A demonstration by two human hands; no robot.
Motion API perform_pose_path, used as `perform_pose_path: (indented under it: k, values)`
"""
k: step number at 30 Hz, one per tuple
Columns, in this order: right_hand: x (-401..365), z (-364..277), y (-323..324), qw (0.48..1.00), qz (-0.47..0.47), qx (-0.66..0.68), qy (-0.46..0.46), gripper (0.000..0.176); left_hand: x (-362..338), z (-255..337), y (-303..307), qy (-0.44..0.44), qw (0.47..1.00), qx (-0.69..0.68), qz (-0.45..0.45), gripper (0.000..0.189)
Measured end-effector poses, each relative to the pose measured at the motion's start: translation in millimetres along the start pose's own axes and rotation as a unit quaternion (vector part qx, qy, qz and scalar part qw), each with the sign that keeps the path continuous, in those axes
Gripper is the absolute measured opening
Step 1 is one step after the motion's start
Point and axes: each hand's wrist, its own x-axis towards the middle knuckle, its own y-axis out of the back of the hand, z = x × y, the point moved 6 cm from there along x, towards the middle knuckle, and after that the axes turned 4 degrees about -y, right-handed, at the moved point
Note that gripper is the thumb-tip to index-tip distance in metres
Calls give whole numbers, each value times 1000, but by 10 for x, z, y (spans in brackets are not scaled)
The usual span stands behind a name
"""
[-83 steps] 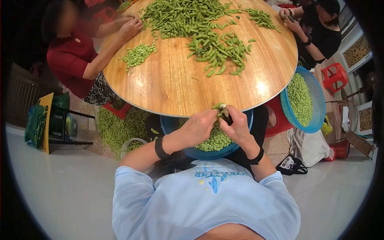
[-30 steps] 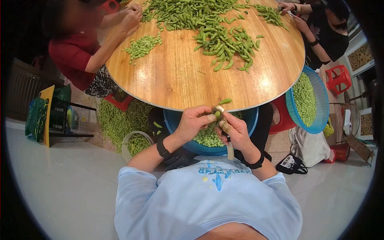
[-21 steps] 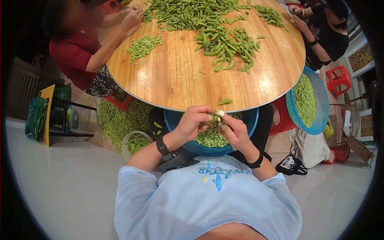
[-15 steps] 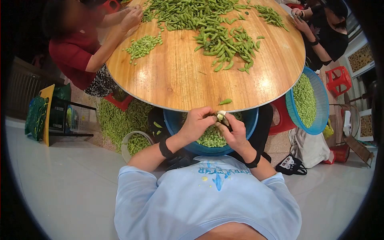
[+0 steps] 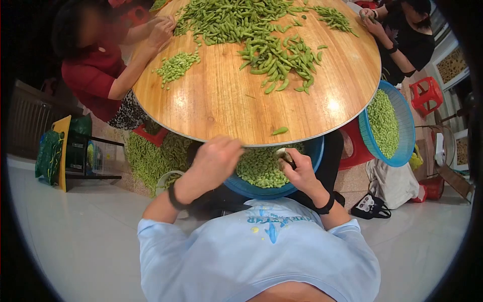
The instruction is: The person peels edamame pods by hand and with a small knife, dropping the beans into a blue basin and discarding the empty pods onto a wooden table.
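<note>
My left hand (image 5: 215, 160) is off to the left at the table's near edge, its fingers smeared by motion. My right hand (image 5: 302, 174) is closed above a blue basin (image 5: 243, 188), with something pale and dark at its fingertips that I cannot make out. Shelled green beans (image 5: 262, 170) fill the basin below my hands, under the table edge. One green soybean pod (image 5: 280, 131) lies on the round wooden table (image 5: 221, 95) just beyond my right fingertips. Farther in, a heap of pods (image 5: 282, 60) is spread over the tabletop.
A person in red (image 5: 95, 75) sits at left beside a small pile of shelled beans (image 5: 177, 67); a person in black (image 5: 407, 43) works at right. Many pods (image 5: 146, 161) cover the floor at left. A blue basket (image 5: 406, 132) of beans and red stools (image 5: 426, 95) stand at right.
My hands, together over the basin before, are now apart. The left has swung left and away from the right, which stays over the basin. The view has shifted slightly.
</note>
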Motion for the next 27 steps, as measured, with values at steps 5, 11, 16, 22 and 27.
perform_pose_path:
  k: [5,11,16,22,27]
  values:
    - [-75,38,92,939,2,291,-182,32,644,120,-596,-83,991,-72,72,14]
    - [-74,73,192,933,74,312,-166,39,720,152,-732,-114,991,0,77,13]
    - [-12,-94,81,923,-5,357,-144,44,463,-89,-954,184,862,-464,-89,15]
    - [19,-71,-2,912,-44,373,-164,46,374,-59,-892,172,854,-489,-38,14]
    - [17,-99,-31,909,-52,381,-159,46,354,-80,-856,138,891,-432,-3,13]
